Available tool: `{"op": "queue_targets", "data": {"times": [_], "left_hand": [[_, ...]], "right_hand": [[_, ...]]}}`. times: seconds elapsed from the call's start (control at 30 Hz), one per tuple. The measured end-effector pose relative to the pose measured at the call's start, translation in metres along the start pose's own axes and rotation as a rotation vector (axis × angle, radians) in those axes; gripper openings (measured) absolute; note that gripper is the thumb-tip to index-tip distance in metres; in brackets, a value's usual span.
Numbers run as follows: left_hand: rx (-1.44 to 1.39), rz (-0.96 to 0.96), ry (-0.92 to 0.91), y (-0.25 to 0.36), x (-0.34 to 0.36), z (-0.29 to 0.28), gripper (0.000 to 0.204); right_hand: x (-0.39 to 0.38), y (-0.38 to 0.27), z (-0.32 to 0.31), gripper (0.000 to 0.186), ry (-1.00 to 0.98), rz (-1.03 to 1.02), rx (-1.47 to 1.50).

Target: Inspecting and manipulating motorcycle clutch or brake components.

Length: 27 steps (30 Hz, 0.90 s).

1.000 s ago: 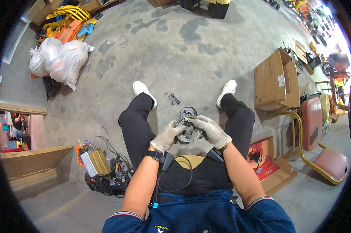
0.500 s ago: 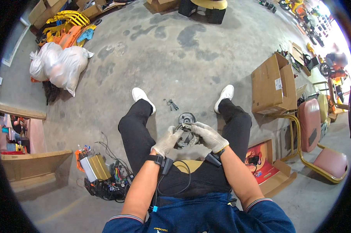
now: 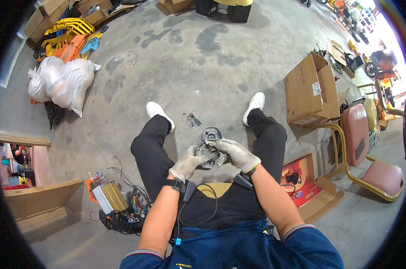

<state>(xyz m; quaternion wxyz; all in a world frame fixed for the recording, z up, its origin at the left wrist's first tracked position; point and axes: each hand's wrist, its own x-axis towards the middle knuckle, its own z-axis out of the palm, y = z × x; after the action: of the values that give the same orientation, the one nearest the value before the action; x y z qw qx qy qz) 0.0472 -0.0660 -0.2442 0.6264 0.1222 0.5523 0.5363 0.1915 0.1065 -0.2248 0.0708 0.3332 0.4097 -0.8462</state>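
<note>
Between my knees, my gloved left hand (image 3: 189,162) grips the left side of a metal assembly (image 3: 211,153) with curved shoe-like pieces, its fingers curled at the edge. My gloved right hand (image 3: 235,153) holds the upper right of the same assembly, fingers closed around a curved piece. My fingers hide some of its parts. Just beyond it is a dark round housing with a silver hub (image 3: 211,133); whether the two touch I cannot tell. Small black objects (image 3: 192,119) lie on the concrete floor (image 3: 203,71) between my white shoes.
A pink chair (image 3: 356,134), a tall carton (image 3: 301,89) and a flat open red-lined box (image 3: 301,179) stand to my right. Electronics with cables (image 3: 115,201) lie at my left, beside a wooden board (image 3: 46,199). White sacks (image 3: 70,85) and yellow plastic parts (image 3: 68,31) are farther left.
My hands have shifted slightly on the metal assembly, and its curved pieces now show more between them. The view has moved a little, so my legs and hands sit farther left.
</note>
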Motion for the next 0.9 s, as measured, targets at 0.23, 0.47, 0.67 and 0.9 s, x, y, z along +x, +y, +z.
{"op": "queue_targets", "data": {"times": [0.23,0.47,0.67,0.9], "left_hand": [[-0.009,0.054,0.047,0.022,-0.018,0.018,0.05],[-0.039,0.056,-0.052,0.025,-0.009,0.016,0.045],[-0.1,0.072,-0.075,0.008,-0.006,0.006,0.049],[-0.02,-0.037,0.039,0.01,-0.006,0.007,0.049]], "right_hand": [[0.0,0.001,0.0,0.034,-0.047,-0.019,-0.014],[-0.006,-0.006,0.004,0.03,-0.024,0.02,0.039],[-0.006,-0.003,-0.001,0.027,-0.068,0.039,0.008],[0.003,0.006,-0.003,0.038,-0.118,-0.006,0.107]]}}
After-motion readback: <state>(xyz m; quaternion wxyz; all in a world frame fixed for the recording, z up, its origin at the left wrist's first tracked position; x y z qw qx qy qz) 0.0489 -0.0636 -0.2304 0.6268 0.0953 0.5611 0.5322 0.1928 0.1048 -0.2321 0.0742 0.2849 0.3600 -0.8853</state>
